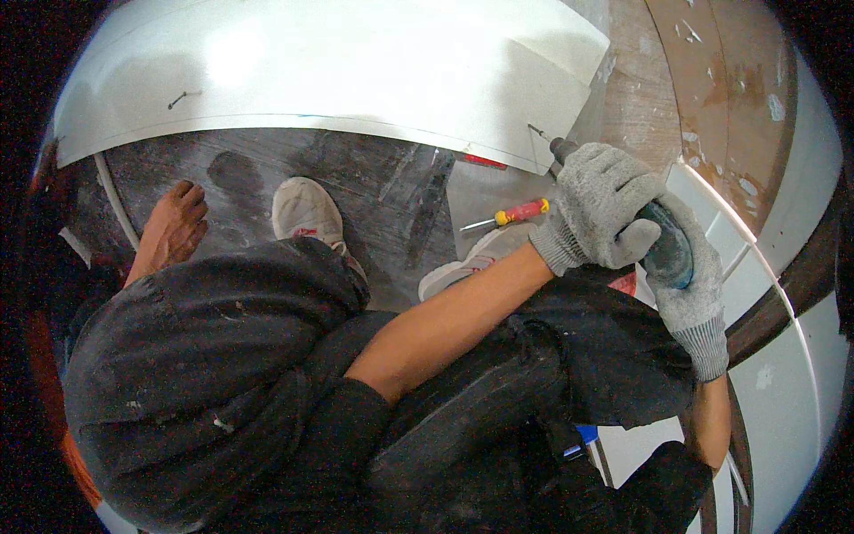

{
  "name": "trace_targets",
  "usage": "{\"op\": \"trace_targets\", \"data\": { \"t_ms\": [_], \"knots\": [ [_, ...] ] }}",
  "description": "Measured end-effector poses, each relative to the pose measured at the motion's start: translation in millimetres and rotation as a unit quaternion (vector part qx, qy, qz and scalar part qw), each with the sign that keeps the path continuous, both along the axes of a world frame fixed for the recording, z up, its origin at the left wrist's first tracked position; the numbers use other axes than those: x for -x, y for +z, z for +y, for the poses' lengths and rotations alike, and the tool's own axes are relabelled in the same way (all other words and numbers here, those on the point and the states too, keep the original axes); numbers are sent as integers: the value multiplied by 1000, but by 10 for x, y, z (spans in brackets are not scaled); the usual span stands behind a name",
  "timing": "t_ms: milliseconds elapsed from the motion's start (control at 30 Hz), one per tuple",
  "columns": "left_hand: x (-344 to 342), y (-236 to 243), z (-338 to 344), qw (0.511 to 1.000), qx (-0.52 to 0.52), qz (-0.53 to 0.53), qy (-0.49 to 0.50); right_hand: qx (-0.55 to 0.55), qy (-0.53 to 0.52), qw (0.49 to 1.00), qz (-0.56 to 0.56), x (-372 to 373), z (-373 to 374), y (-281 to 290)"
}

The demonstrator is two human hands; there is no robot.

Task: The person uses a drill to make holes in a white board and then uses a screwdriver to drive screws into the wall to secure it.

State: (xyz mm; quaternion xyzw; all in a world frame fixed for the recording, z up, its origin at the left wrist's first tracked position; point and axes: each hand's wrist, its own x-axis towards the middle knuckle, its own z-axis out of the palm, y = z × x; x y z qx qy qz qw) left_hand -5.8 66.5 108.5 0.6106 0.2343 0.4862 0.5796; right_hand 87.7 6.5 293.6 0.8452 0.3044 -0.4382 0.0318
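Both my hands wear grey knit gloves and are closed round a power drill (pixel 667 249) with a dark teal body. My left hand (pixel 605 205) wraps its front part, just behind the dark chuck. My right hand (pixel 698 276) grips its rear, and much of the drill is hidden by the gloves. The thin bit reaches out over the right end of a large white panel (pixel 356 71); I cannot tell whether its tip touches. Below the panel's edge lies a screwdriver (pixel 523 211) with a red and yellow handle.
At the left, another person's bare hand (pixel 173 222) hangs near a pale cable (pixel 116 200). A small dark screw-like piece (pixel 182 100) shows on the panel. A flat red item (pixel 485 161) lies by its edge. White-edged panels (pixel 756 240) stand close on my right.
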Motion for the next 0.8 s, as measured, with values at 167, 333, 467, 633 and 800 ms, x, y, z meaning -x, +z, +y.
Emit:
{"op": "trace_targets", "data": {
  "t_ms": [167, 333, 467, 633, 800],
  "knots": [
    [-25, -36, 30, 1000, -19, 11, 7, -23, -2, 1000, 20, -55, 48, -64],
    [-16, -79, 5, 1000, -19, 11, 17, -25, 13, 999, 19, -68, 56, -96],
    [-49, -59, -6, 999, -36, 21, -3, -9, 48, 998, -28, -44, 136, 16],
    [8, -122, 28, 999, -30, 34, 12, -6, 67, 997, -35, -121, 96, -116],
    [-6, -101, 35, 999, -27, 32, 24, 4, 69, 997, -39, -115, 116, -96]
  ]
}}
